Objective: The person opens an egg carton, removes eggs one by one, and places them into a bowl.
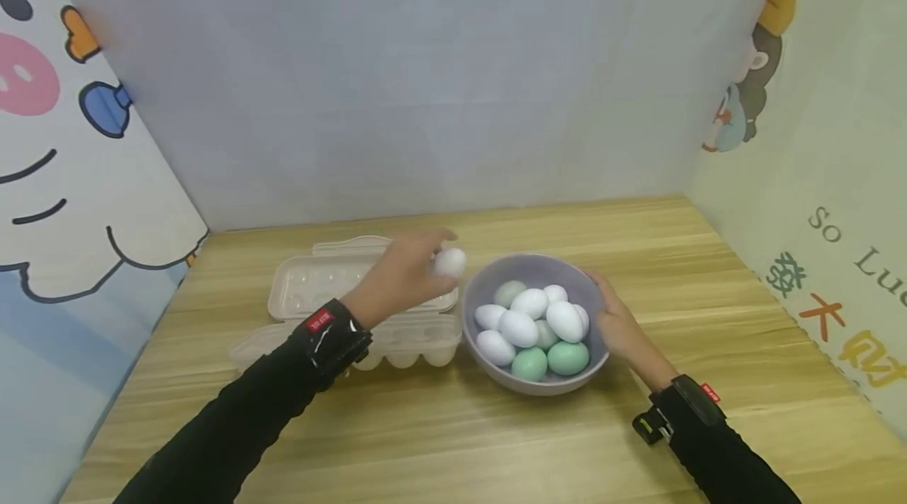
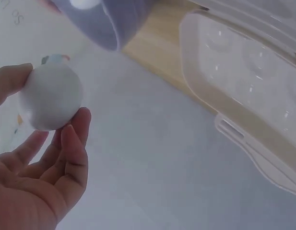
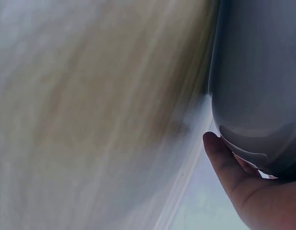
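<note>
In the head view my left hand (image 1: 404, 272) holds a white egg (image 1: 449, 262) above the gap between the egg carton and the bowl. The left wrist view shows this egg (image 2: 51, 96) between thumb and fingertips. A clear plastic egg carton (image 1: 290, 287) lies opened out under and beside my left forearm, partly hidden by it. To its right stands a grey-purple bowl (image 1: 534, 388) with several white, pale green and green eggs (image 1: 568, 358) in it. My right hand (image 1: 623, 327) grips the bowl's right side at the rim, its thumb on the outer wall in the right wrist view.
Everything stands on a wood-grain table (image 1: 425, 449). A plain pale backdrop (image 1: 425, 94) rises behind the table, with printed panels on the left (image 1: 92, 197) and right (image 1: 815, 173). The bowl stands close beside the carton's right end.
</note>
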`<state>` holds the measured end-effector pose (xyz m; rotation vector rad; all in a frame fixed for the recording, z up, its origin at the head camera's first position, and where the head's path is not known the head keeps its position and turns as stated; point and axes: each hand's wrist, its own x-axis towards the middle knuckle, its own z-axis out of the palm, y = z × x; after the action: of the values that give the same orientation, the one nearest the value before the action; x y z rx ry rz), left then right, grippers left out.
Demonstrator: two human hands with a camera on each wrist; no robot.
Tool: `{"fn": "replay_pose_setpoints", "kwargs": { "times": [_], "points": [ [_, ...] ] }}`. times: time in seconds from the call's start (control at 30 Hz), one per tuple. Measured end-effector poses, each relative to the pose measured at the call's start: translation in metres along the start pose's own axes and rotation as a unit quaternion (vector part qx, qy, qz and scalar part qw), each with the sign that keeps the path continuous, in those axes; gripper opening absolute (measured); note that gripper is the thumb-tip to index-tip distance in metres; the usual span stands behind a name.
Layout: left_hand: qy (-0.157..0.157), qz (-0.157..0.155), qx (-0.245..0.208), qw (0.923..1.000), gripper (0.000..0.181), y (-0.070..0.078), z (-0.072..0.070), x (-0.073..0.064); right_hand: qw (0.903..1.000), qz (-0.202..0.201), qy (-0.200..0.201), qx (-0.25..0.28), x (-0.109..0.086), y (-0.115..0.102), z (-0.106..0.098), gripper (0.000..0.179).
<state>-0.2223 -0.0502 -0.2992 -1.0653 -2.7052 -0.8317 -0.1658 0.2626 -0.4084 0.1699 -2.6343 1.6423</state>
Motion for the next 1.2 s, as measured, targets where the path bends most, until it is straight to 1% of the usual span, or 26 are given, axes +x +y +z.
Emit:
{"fn": "replay_pose_setpoints", "kwargs": {
  "times": [0.1,0.2,0.3,0.37,0.43,0.5,0.63,0.83,1.03,1.2],
  "points": [
    [-0.020,0.001,0.000,0.9998,0.048,0.011,0.014,0.013,1.0000,-0.002,0.000,0.003,0.000,0.001,-0.001,0.071],
    [-0.040,0.006,0.019,0.9990,0.040,0.018,0.028,0.022,1.0000,0.000,0.000,0.010,0.000,0.002,0.000,0.072],
    [-0.053,0.021,0.052,0.9970,0.030,0.019,0.041,0.029,1.0000,0.003,0.002,0.007,0.001,0.003,0.001,0.073],
    [-0.059,0.032,0.077,0.9948,0.029,0.017,0.048,0.032,1.0000,0.006,0.003,0.006,0.002,0.005,0.003,0.073],
    [-0.069,0.032,0.096,0.9925,0.030,0.016,0.053,0.036,1.0000,0.007,0.004,0.001,0.003,0.005,0.004,0.073],
    [-0.084,0.025,0.111,0.9899,0.033,0.015,0.056,0.038,1.0000,0.007,0.003,-0.001,0.003,0.005,0.004,0.072],
    [-0.117,0.006,0.137,0.9837,0.030,0.014,0.060,0.043,0.9999,0.004,0.004,-0.010,0.002,0.004,0.002,0.071],
    [-0.150,0.005,0.158,0.9759,0.026,0.013,0.065,0.047,1.0000,0.002,0.005,-0.005,0.001,0.001,0.001,0.069],
    [-0.164,0.014,0.210,0.9636,0.026,0.011,0.072,0.049,1.0000,0.000,0.005,-0.008,0.001,0.001,0.002,0.068],
    [-0.173,0.007,0.249,0.9527,0.030,0.014,0.076,0.050,0.9999,0.000,0.006,-0.011,0.001,0.002,0.001,0.068]
  ]
}}
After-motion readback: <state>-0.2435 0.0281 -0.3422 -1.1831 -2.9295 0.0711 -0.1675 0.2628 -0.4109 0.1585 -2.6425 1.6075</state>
